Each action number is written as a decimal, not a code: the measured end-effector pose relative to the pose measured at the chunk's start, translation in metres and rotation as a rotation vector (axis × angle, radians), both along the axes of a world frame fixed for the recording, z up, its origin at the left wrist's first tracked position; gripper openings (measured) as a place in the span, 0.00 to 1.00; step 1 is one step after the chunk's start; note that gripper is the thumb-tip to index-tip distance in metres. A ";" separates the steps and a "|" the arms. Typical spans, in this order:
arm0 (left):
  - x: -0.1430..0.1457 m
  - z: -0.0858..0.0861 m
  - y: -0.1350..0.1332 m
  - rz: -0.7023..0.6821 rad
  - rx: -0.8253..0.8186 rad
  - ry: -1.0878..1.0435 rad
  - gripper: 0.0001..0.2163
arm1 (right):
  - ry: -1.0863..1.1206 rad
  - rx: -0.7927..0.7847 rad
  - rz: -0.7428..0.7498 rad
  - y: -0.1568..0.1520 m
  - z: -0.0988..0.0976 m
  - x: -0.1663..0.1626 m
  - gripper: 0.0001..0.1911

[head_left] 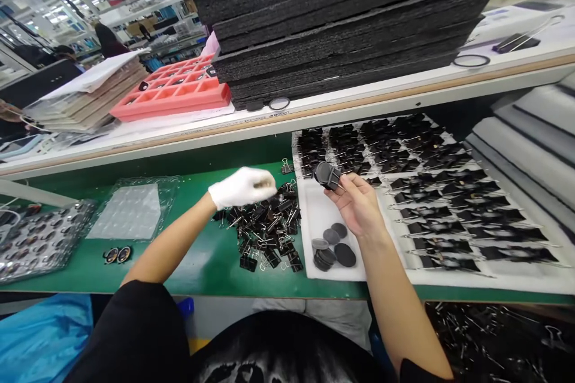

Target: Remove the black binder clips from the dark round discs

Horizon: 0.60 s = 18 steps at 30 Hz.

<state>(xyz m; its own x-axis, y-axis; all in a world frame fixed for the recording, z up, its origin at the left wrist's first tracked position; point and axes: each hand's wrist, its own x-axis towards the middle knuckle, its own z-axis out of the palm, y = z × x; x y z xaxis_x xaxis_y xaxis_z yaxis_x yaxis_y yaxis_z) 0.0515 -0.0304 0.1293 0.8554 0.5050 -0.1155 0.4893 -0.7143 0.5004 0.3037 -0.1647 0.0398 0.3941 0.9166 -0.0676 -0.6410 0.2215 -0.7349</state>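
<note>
My right hand, bare, pinches a black binder clip with a round dark disc at its far end, over a white foam tray. Below it, several round dark discs lie loose in the tray's left compartment. My left hand wears a white glove and hovers at the upper edge of a pile of black binder clips. Its fingers curl round to the thumb, and anything between the tips is too small to make out. One clip stands apart behind the pile.
Rows of clips fill the tray's other compartments. A shelf edge crosses above the green bench, carrying black foam sheets and a red tray. At left lie clear plastic trays and two round ringed pieces.
</note>
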 end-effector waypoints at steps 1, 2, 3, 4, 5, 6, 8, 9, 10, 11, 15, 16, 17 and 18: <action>0.004 0.001 -0.008 -0.081 -0.047 0.040 0.16 | 0.003 -0.008 -0.012 0.001 -0.001 0.000 0.23; 0.009 0.000 -0.011 -0.131 -0.085 0.084 0.17 | 0.008 -0.018 -0.028 0.001 -0.001 0.000 0.24; 0.016 -0.004 -0.010 -0.138 -0.103 0.121 0.18 | 0.016 -0.030 -0.044 0.002 -0.002 0.000 0.24; 0.024 -0.010 -0.004 -0.096 -0.095 0.141 0.20 | 0.024 -0.043 -0.059 0.002 -0.002 0.000 0.24; 0.033 -0.017 0.006 -0.014 -0.058 0.148 0.22 | 0.031 -0.057 -0.071 0.003 -0.003 0.000 0.25; 0.044 -0.026 0.018 0.086 0.005 0.145 0.23 | 0.035 -0.069 -0.079 0.004 -0.003 0.000 0.26; 0.066 -0.046 0.045 0.268 0.131 0.176 0.25 | 0.033 -0.085 -0.080 0.005 -0.004 0.000 0.27; 0.077 -0.054 0.058 0.309 0.169 0.199 0.25 | 0.026 -0.090 -0.074 0.006 -0.005 0.001 0.28; 0.086 -0.061 0.069 0.320 0.173 0.221 0.24 | 0.016 -0.093 -0.066 0.006 -0.006 0.001 0.28; 0.092 -0.065 0.079 0.312 0.158 0.237 0.22 | 0.004 -0.095 -0.057 0.007 -0.007 0.001 0.29; 0.077 -0.065 0.101 0.255 0.056 0.229 0.16 | -0.036 -0.084 -0.015 0.004 -0.009 0.002 0.31; 0.063 -0.062 0.104 0.264 0.054 0.208 0.17 | -0.053 -0.082 0.002 0.002 -0.008 0.001 0.32; 0.046 -0.059 0.105 0.303 0.052 0.176 0.17 | -0.077 -0.082 0.027 0.002 -0.006 0.001 0.31; 0.027 -0.057 0.106 0.366 0.048 0.141 0.18 | -0.108 -0.085 0.059 0.002 -0.003 -0.001 0.31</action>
<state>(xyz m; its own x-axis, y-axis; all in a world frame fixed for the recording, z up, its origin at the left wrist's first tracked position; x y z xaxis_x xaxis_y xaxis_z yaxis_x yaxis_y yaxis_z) 0.0787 0.0752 0.0721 0.5949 0.7814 -0.1884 0.7778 -0.5003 0.3804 0.3031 -0.1623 0.0372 0.3488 0.9312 -0.1063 -0.5677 0.1197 -0.8145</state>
